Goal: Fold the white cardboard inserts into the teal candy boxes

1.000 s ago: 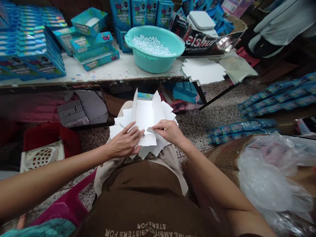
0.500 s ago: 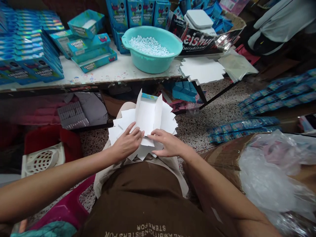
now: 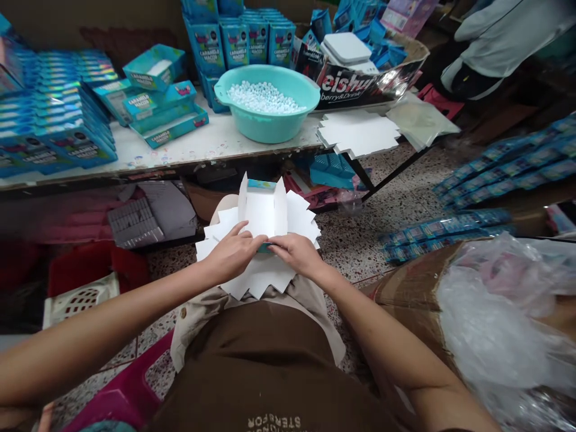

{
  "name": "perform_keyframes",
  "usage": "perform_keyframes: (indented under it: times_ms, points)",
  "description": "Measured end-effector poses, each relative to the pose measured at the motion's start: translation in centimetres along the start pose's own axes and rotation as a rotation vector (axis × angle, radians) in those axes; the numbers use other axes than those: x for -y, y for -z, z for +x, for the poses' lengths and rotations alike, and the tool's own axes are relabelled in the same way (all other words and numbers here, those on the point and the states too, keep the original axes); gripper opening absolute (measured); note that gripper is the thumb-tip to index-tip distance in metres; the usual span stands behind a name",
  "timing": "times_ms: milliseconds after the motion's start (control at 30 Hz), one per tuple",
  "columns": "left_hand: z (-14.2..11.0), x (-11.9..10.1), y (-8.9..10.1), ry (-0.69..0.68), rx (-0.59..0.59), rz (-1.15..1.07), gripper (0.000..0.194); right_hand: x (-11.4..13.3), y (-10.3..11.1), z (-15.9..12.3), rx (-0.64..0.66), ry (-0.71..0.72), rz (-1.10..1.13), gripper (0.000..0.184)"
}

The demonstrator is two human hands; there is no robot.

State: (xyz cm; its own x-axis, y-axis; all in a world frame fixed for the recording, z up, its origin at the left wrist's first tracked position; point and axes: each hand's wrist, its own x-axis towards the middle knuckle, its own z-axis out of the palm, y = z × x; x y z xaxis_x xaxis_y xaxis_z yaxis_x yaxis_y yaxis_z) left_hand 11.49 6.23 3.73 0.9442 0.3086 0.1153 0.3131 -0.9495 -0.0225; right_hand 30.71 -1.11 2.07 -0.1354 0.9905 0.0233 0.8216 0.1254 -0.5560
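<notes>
A white zigzag-edged card (image 3: 263,215) lies on the brown apron (image 3: 263,354) in the person's lap, its walls folded upright. The left hand (image 3: 231,253) and right hand (image 3: 294,255) have moved together since a moment earlier, curled with fingertips meeting at the card's centre; whether they grip or only press, I cannot tell. A teal strip (image 3: 269,246) now shows between them. Beyond, on the counter (image 3: 180,150) near its front edge, stand a teal basin (image 3: 265,127) of white beads (image 3: 263,98) and a stack of matching white cards (image 3: 357,133).
</notes>
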Motion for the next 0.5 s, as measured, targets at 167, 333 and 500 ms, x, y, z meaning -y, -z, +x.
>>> perform_keyframes:
  times_ms: [167,333,500]
  points:
    - [-1.3,-0.3,-0.3,-0.086,-0.261,0.259,0.034,1.6,0.5,0.8,0.009,-0.213,-0.053,0.023]
    - [-0.8,-0.5,-0.5,-0.183,-0.214,0.324,0.026,2.2,0.7,1.5,0.055,-0.235,-0.123,0.021]
    - [1.1,-1.1,-0.2,-0.072,0.044,0.195,0.027,2.1,0.5,0.6,0.052,-0.104,-0.214,0.020]
